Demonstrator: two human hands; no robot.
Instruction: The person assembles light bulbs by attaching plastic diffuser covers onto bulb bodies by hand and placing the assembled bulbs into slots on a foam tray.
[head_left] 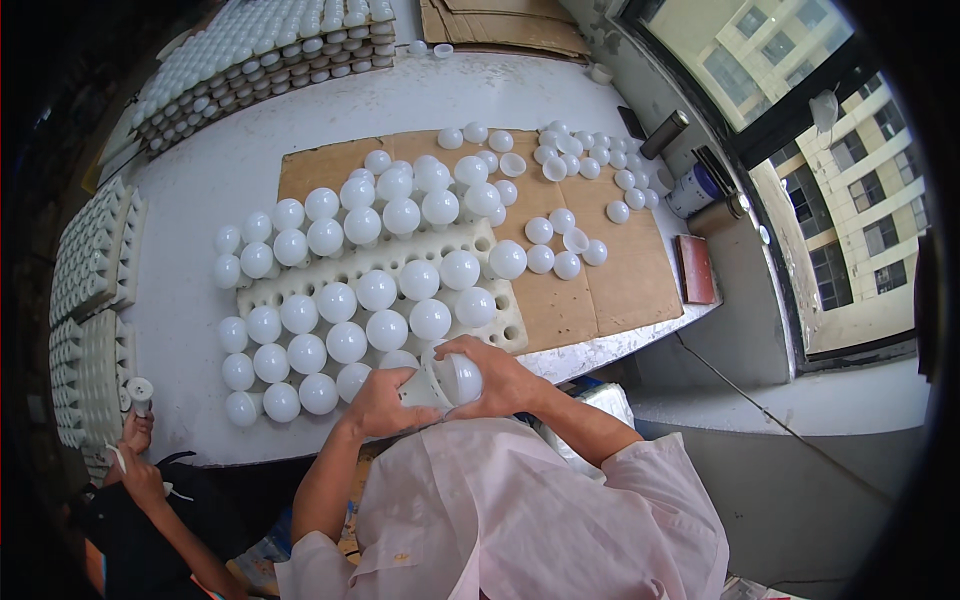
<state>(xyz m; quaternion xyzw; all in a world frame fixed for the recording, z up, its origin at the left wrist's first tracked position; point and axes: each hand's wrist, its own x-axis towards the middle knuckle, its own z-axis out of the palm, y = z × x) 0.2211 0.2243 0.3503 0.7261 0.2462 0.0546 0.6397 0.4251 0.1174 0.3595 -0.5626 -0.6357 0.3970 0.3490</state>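
Head view: person in a pale pink shirt at a white worktable (200,180), both forearms coming in from the lower edge.
Left hand (385,400): fingers curled and clamped on the white plastic bulb base (418,388), holding it from the left.
Right hand (495,378): fingers wrapped together over the frosted white round bulb dome (460,378), thumb on top, pressing it against the base.
Held bulb: at the near table edge, just in front of the foam tray, touching both hands, lying roughly sideways.
White foam tray with round holes (470,245): sits on the table centre, partly on the cardboard; holds assembled white bulbs (376,290) in its middle holes; holes along its far and right edges bare.
Bulbs off the tray: more white bulbs stand on the table left of and in front of the tray.
Flat brown cardboard sheet (620,270): under the tray's right part; carries loose small white domes (590,160) scattered at its far right, some open side up.
Stacked trays of white parts (260,50): far left corner, full rows.
Grey-white trays at left edge (90,250): filled with white bases, exact count unclear.
Other person's hand (135,430): lower left, holds a small white base (140,392), well apart from the held bulb.
Window sill: blue-and-white can (692,190) and dark cylinder (664,134) stand beside the cardboard.
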